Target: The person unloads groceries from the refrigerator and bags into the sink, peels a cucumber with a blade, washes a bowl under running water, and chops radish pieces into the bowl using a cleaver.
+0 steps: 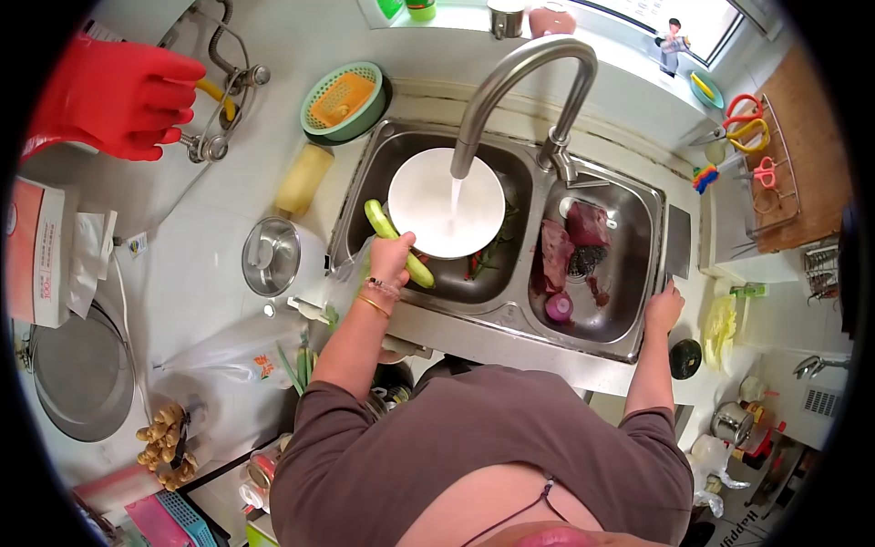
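Note:
My left hand (390, 260) is closed around a long pale green cucumber (376, 217), its two ends showing on either side. It is over the left basin, beside a round white dish (431, 195). Water from the tap (462, 164) runs into this dish. At the sink's right edge, my right hand (664, 308) grips the handle of a cleaver (677, 242), whose flat blade points away from me. Pieces of red raw meat (557, 255) and a purple onion (559, 306) lie in the right basin (602, 321). Green stalks are partly hidden under the dish.
A green colander (314, 117) stands behind the sink's left corner. Nearer on the left are a metal bowl (271, 256) and plastic bags (237, 351). Cabbage leaves (719, 333) and a dark round vegetable (685, 358) lie right. Red gloves (118, 96) hang upper left.

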Demonstrator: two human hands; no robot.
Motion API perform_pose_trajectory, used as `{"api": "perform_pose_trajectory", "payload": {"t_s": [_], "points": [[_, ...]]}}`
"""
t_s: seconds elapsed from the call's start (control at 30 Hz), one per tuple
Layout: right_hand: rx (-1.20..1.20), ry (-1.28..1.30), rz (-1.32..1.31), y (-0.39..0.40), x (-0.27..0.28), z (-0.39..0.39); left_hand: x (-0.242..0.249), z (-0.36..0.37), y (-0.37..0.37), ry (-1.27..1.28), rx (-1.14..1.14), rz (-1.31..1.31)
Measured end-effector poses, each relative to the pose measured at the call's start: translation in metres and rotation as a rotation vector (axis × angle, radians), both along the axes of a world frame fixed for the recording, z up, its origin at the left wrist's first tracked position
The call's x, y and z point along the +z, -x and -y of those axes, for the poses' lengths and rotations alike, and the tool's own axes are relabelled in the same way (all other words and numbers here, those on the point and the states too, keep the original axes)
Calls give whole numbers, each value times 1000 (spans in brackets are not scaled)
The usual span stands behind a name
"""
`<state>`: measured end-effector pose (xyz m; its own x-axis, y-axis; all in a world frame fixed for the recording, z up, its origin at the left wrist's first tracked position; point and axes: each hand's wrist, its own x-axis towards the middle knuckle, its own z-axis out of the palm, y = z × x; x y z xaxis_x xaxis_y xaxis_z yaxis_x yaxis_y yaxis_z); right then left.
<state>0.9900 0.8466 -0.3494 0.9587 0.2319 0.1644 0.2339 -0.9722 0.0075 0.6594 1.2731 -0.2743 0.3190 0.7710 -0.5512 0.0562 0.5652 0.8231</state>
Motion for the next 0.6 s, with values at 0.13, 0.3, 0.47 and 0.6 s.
{"api": "perform_pose_trajectory", "payload": {"t_s": [0.13, 0.3, 0.47, 0.6], "points": [[298, -354, 116, 26, 56, -92, 7, 2, -3, -48, -2, -38], [326, -1252, -1134, 117, 66, -314, -26, -3, 4, -254, -53, -178], [-118, -1321, -1639, 138, -3, -435, -15, 14, -1, -316, 7, -87], [306, -437, -1846, 180, 37, -434, -20, 4, -2, -265, 89, -33]]}}
